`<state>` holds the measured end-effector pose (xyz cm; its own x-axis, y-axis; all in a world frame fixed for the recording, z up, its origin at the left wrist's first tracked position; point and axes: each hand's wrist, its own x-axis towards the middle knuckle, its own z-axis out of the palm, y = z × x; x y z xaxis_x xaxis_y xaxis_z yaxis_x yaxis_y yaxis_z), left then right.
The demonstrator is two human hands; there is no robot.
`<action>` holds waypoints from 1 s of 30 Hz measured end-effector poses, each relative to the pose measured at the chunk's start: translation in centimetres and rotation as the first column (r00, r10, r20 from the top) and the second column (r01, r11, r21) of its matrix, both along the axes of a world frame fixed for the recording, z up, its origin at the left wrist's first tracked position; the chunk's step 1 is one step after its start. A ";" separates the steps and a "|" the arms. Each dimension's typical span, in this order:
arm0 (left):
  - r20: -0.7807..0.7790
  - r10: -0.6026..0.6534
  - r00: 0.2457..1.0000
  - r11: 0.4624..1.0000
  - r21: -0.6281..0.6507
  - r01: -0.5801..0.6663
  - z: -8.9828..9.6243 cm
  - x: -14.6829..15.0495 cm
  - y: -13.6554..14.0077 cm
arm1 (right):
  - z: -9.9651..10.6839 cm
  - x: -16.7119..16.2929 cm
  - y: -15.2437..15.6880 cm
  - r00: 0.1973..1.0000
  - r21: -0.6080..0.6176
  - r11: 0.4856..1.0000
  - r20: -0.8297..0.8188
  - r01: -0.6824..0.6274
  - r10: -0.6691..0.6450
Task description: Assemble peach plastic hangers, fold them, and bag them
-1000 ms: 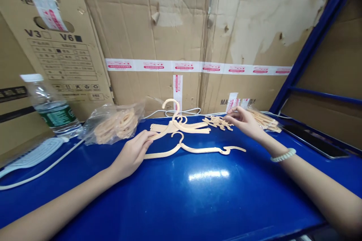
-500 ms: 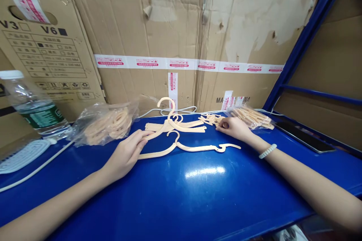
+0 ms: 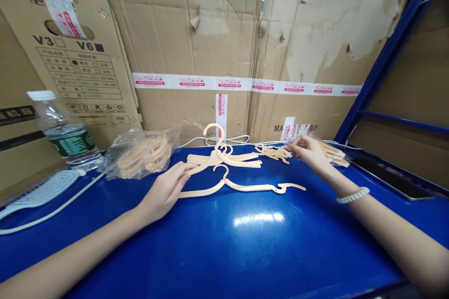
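Note:
My left hand (image 3: 166,191) is closed round the left arm of a beige plastic hanger (image 3: 214,155), whose hook points up. Behind it lie several flat beige hanger arms (image 3: 245,163) and a smaller hook. Nearer to me a second hanger (image 3: 250,188) lies on the table, with a notched, curved piece at its right end; its left end is hidden by my left hand. At the right, my right hand (image 3: 310,152) is closed in a pinch on a small beige plastic piece (image 3: 286,147), just above a loose pile of such pieces (image 3: 274,153).
A clear bag of beige parts (image 3: 142,156) lies left, another bag (image 3: 335,153) behind my right hand. A water bottle (image 3: 70,135), hairbrush (image 3: 47,189) and white cable (image 3: 59,212) are at the left, a phone (image 3: 391,178) at the right. Cardboard (image 3: 196,46) walls the back of the blue table (image 3: 224,252).
My right hand has lifted slightly off the pile and back, with a small piece between its fingertips. My left hand keeps hold of the hanger. The view has shifted a little left.

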<state>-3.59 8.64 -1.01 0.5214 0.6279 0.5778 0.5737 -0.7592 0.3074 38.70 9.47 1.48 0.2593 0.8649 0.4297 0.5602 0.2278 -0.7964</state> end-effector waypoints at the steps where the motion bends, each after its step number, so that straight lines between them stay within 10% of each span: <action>1: 0.003 0.001 1.000 1.000 -0.003 -0.001 0.0 0.0 0.0 | 0.1 0.0 -0.1 0.998 0.006 1.000 -0.061 -0.011 0.011; 13: 0.034 0.002 0.999 0.999 -0.040 0.000 0.2 0.2 -0.2 | -0.3 -2.0 -0.9 0.808 -0.159 0.882 -0.496 -0.444 0.317; 30: 0.019 -0.024 1.000 0.997 -0.078 0.026 0.4 0.3 -0.4 | -0.1 -6.4 -3.2 0.672 -0.182 0.770 -0.634 -0.612 0.384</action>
